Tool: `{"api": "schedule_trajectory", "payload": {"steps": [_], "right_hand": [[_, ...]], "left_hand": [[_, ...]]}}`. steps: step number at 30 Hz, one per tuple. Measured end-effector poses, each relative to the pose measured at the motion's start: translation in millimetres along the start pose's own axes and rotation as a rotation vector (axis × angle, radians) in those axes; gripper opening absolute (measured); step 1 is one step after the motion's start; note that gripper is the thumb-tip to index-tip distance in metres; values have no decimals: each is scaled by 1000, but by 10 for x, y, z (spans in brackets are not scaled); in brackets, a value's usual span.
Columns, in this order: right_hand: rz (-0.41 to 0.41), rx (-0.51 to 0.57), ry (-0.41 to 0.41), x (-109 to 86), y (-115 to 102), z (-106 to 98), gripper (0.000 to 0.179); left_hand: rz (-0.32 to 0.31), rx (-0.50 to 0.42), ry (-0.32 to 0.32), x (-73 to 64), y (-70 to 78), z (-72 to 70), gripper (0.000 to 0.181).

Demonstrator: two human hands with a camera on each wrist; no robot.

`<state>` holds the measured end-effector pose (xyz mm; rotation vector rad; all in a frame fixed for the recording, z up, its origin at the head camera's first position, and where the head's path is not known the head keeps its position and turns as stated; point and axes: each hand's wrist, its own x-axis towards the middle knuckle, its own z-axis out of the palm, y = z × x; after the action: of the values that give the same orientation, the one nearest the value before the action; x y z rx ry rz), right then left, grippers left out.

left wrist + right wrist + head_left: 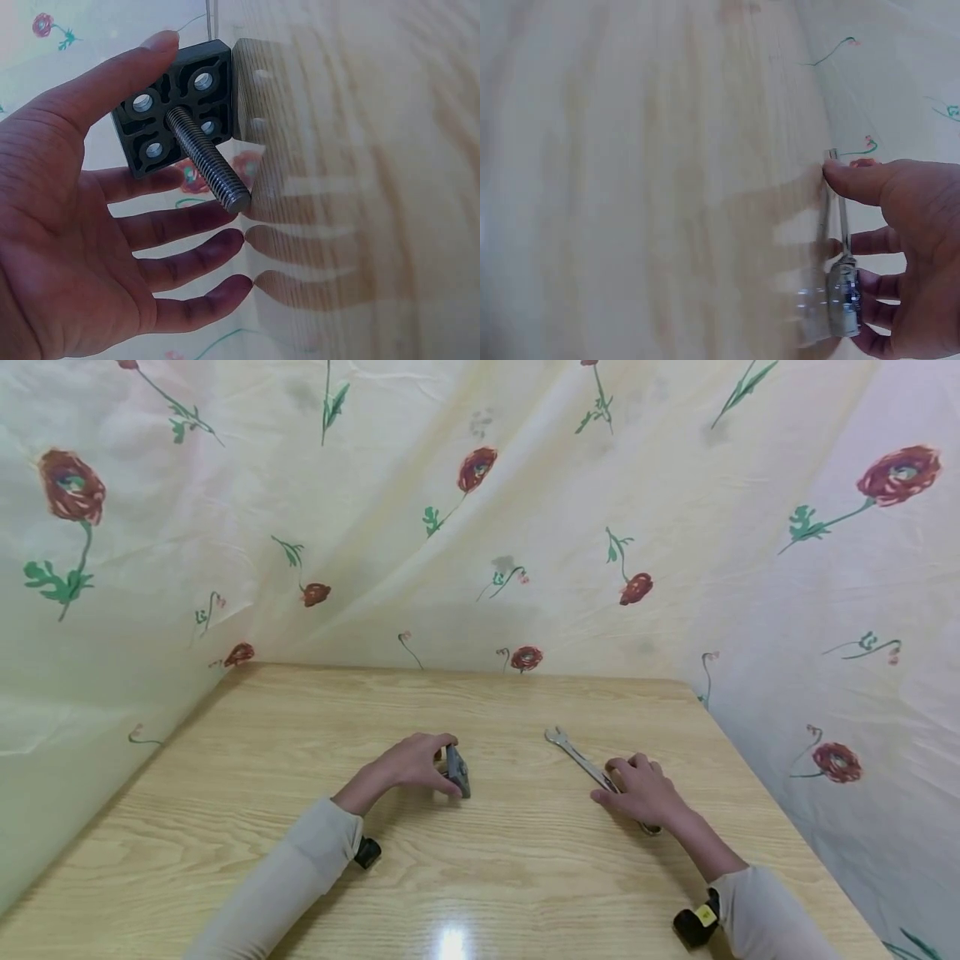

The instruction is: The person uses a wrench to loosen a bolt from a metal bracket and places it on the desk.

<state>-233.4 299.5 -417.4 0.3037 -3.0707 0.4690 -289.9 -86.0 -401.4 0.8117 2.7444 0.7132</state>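
Observation:
My left hand (416, 764) pinches a dark square plate (457, 772) by its edges, left of the table's middle. In the left wrist view the plate has four holes and a threaded stud (206, 156) standing out from its centre. The thumb lies along one edge and the index finger sits under the opposite one, while the other fingers reach toward the tabletop. A silver combination wrench (581, 760) lies slantwise on the right, its open end pointing away from me. My right hand (643, 793) grips it by the shank, thumb on one side and fingers on the other.
Both things are over a light wood-grain table (510, 877). A pale curtain (390, 527) printed with red flowers surrounds its back and sides. Each wrist carries a small black device (367, 852) just below the sleeve cuff.

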Motion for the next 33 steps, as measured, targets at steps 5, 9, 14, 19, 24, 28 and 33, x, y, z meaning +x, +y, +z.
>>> {"api": "schedule_trajectory", "payload": {"steps": [5, 9, 14, 19, 24, 28, 33], "right_hand": [[12, 43, 74, -23, 48, 81, 59], [15, 74, 132, -44, 67, 131, 55], [24, 114, 202, -69, 66, 195, 47], [17, 140, 272, -71, 78, 252, 37], [20, 147, 301, -65, 88, 263, 26], [23, 133, 310, -54, 80, 269, 22], [61, 106, 277, -51, 34, 266, 25]], "left_hand": [[-10, -5, 0, 0, 9, 3, 88], [-5, -5, 0, 5, 11, 8, 88], [-14, -16, -1, 15, 18, 15, 87], [-23, -32, 2, 5, 36, 19, 84], [-22, -42, 10, 1, 48, 20, 80], [-24, -59, 16, 5, 63, 24, 76], [-52, -93, 27, 15, 99, 31, 74]]}}
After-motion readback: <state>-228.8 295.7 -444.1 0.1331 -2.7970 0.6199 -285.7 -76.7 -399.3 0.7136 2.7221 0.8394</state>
